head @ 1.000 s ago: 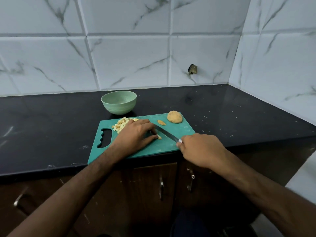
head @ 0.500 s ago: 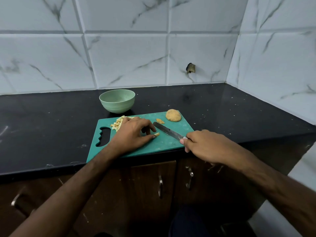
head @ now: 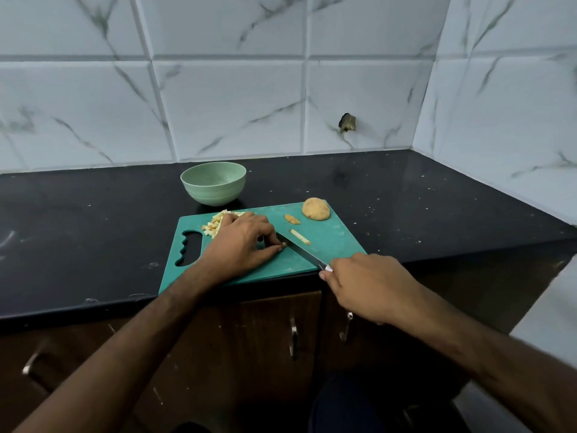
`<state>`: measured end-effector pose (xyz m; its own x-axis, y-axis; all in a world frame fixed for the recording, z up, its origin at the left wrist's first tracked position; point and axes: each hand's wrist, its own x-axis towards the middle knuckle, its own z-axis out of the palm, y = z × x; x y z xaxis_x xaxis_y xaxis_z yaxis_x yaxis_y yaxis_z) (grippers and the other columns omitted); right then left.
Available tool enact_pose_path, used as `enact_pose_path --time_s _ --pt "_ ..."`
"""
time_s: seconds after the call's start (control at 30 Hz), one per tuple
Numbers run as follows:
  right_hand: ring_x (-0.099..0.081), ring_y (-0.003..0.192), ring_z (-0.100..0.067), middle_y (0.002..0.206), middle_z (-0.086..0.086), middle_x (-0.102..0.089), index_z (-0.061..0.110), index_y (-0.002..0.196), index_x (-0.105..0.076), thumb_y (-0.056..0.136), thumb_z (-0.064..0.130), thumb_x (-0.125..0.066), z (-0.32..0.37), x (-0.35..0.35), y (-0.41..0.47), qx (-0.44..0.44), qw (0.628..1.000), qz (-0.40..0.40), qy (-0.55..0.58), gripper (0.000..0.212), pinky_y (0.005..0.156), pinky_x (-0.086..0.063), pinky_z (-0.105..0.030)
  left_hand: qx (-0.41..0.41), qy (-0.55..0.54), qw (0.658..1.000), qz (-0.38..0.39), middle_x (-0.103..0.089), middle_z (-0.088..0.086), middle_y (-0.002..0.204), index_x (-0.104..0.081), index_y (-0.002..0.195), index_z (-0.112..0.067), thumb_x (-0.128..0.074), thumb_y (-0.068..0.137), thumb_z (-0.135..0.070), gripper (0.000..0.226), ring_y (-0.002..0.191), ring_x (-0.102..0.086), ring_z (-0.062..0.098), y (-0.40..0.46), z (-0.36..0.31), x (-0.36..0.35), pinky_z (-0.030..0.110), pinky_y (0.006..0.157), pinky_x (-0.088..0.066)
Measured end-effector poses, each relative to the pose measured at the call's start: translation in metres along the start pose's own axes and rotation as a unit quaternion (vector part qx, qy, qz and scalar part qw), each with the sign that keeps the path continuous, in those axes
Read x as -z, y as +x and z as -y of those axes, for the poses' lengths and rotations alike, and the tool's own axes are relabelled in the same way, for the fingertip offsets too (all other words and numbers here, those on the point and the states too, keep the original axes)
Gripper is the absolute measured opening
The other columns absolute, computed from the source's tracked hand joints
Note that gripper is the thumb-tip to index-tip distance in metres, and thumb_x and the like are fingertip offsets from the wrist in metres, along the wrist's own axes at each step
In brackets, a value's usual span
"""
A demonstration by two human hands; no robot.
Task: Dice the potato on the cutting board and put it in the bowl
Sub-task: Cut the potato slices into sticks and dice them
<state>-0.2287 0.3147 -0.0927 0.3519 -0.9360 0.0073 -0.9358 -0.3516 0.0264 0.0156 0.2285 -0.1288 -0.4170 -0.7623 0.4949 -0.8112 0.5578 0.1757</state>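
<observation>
While both hands work over the board, the scene left to right:
cutting board [head: 331, 245]: teal, on the black counter [head: 78, 239] at its front edge, handle slot at left
diced potato [head: 215, 225]: pale pile on the board's far left part, partly under the left hand
bowl [head: 213, 186]: green, on the counter just behind the board, no dice visible inside
left hand [head: 242, 245]: palm down on the board, fingertips pinching a small potato bit against the blade
knife [head: 299, 250]: blade angled across the board, tip by the left fingertips
potato strip [head: 299, 236]: loose, just right of the blade
small peel piece [head: 292, 219]: behind the strip
potato half [head: 315, 208]: unpeeled, dome up, board's far right corner
right hand [head: 371, 285]: curled around the knife handle past the board's front edge
</observation>
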Motion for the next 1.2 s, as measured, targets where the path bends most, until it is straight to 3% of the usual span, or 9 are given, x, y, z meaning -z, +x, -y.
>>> enact_pose_path --time_s 0.2,0.27,0.4,0.57,0.73,0.8,0.93,1.2 --pt "-0.064 0.065 -0.012 0.078 0.005 -0.059 0.027 0.083 -0.050 0.108 0.052 -0.025 -0.004 0.023 0.010 -0.025 0.999 0.000 0.035 0.043 0.051 -0.034 -0.026 -0.004 0.006 1.000 -0.015 -0.059 -0.019 0.089 -0.066 0.095 -0.037 -0.064 0.091 -0.047 0.011 0.095 -0.052 0.005 -0.009 -0.002 0.004 0.037 0.085 -0.029" --pt "-0.062 0.063 -0.011 0.078 0.005 -0.057 0.029 0.079 -0.044 0.108 0.052 -0.025 -0.005 0.030 0.005 -0.026 0.999 -0.005 0.035 0.043 0.050 -0.034 -0.024 0.013 0.011 0.999 -0.036 -0.060 -0.019 0.086 -0.064 0.093 -0.037 -0.064 0.090 -0.051 0.014 0.093 -0.052 0.003 -0.010 -0.002 0.005 0.037 0.085 -0.030" --pt "-0.057 0.045 -0.008 0.076 0.002 -0.060 0.028 0.083 -0.050 0.108 0.053 -0.026 -0.002 0.027 -0.007 -0.018 0.999 0.011 0.031 0.043 0.054 -0.045 -0.026 0.029 0.025 0.999 -0.037 -0.056 -0.019 0.083 -0.062 0.082 -0.035 -0.067 0.089 -0.050 0.017 0.088 -0.048 0.004 -0.010 0.000 0.005 0.036 0.083 -0.026" --pt "-0.052 0.064 -0.006 0.076 0.007 -0.053 0.027 0.088 -0.049 0.109 0.050 -0.026 0.009 0.000 -0.002 0.000 1.000 0.006 0.010 0.038 0.054 -0.033 -0.027 0.039 0.011 0.999 -0.019 -0.058 -0.020 0.081 -0.058 0.075 -0.040 -0.071 0.087 -0.049 0.020 0.090 -0.050 0.004 -0.009 -0.002 0.007 0.034 0.083 -0.024" --pt "-0.063 0.050 -0.010 0.076 0.002 -0.063 0.026 0.087 -0.052 0.108 0.052 -0.027 0.011 0.008 0.016 -0.015 0.997 0.037 0.063 0.042 0.054 -0.046 -0.027 0.029 0.024 0.999 -0.013 -0.058 -0.019 0.084 -0.060 0.079 -0.036 -0.064 0.089 -0.056 0.022 0.091 -0.049 0.004 -0.012 -0.002 0.008 0.039 0.088 -0.031" --pt "-0.062 0.048 -0.009 0.076 0.002 -0.063 0.026 0.087 -0.054 0.108 0.053 -0.027 0.008 0.015 0.018 -0.017 0.996 0.032 0.081 0.043 0.054 -0.044 -0.026 0.027 0.023 0.999 -0.026 -0.057 -0.019 0.083 -0.057 0.080 -0.038 -0.056 0.089 -0.062 0.026 0.089 -0.047 0.004 -0.013 -0.002 0.009 0.038 0.085 -0.029" --pt "-0.056 0.066 -0.009 0.077 0.006 -0.055 0.030 0.077 -0.043 0.108 0.053 -0.027 0.003 0.018 0.012 -0.010 0.999 -0.017 0.043 0.042 0.060 -0.044 -0.029 0.052 0.003 0.998 -0.039 -0.058 -0.018 0.084 -0.062 0.084 -0.035 -0.042 0.085 -0.061 0.032 0.089 -0.048 0.005 -0.012 0.002 0.009 0.036 0.080 -0.024" --pt "-0.050 0.067 -0.006 0.077 0.009 -0.050 0.028 0.086 -0.046 0.108 0.052 -0.027 0.011 0.000 -0.003 0.014 1.000 -0.007 0.009 0.038 0.056 -0.031 -0.029 0.056 -0.005 0.998 -0.010 -0.061 -0.019 0.085 -0.063 0.078 -0.036 -0.070 0.085 -0.049 0.017 0.092 -0.049 0.006 -0.011 0.002 0.008 0.039 0.086 -0.029"
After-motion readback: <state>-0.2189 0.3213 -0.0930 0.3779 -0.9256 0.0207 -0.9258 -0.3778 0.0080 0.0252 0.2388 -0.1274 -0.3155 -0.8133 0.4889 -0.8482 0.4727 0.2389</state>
